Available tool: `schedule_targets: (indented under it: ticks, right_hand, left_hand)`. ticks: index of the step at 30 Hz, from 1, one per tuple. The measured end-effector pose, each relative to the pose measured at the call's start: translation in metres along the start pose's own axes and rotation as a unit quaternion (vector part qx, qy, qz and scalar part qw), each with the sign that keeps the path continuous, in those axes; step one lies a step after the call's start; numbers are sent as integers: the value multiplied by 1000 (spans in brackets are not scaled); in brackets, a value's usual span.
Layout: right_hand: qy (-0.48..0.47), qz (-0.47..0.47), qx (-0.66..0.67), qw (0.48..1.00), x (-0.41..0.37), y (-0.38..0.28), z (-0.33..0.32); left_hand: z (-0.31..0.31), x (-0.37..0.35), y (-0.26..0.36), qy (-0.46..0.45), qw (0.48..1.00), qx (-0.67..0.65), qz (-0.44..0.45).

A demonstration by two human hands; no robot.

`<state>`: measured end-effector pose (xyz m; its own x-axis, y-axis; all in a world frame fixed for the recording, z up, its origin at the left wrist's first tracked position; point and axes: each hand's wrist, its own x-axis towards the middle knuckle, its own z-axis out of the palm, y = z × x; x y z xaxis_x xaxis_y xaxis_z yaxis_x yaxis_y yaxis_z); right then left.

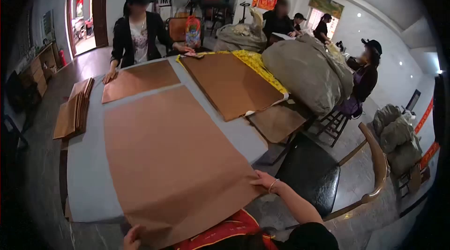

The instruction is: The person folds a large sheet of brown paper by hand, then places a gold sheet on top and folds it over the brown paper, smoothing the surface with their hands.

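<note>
A large brown paper sheet (173,142) lies over the pale table cover (86,175), its near end lifted past the table's front edge. My right hand (265,180), with a bracelet at the wrist, is closed on the sheet's right near corner. At the left near corner, my left hand (132,238) is closed on the paper, partly cut off by the frame's bottom. Beyond it lies a smaller brown sheet (143,79), with a person's hand (110,76) on its left end. A brown stack (234,83) on yellow wrapping is at the right.
Folded brown papers (75,111) sit at the table's left edge. A black chair (309,175) with a wooden back stands close to my right arm. Large grey sacks (304,69) are behind the right side. One person stands across the table; several others are farther back.
</note>
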<state>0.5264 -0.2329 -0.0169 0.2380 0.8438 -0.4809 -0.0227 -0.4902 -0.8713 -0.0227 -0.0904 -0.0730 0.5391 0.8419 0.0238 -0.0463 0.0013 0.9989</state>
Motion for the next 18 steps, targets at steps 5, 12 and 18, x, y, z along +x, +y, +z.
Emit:
schedule_targets:
  ticks: [5,12,18]
  right_hand:
    - [26,10,13,1000,21,27,-12]
    - [16,53,5,998,2,0,2]
    - [16,36,19,999,27,51,-14]
  left_hand:
    - [20,78,-2,-5,997,-17,73]
    - [13,114,14,-22,996,9,88]
    - [-2,96,21,5,997,37,71]
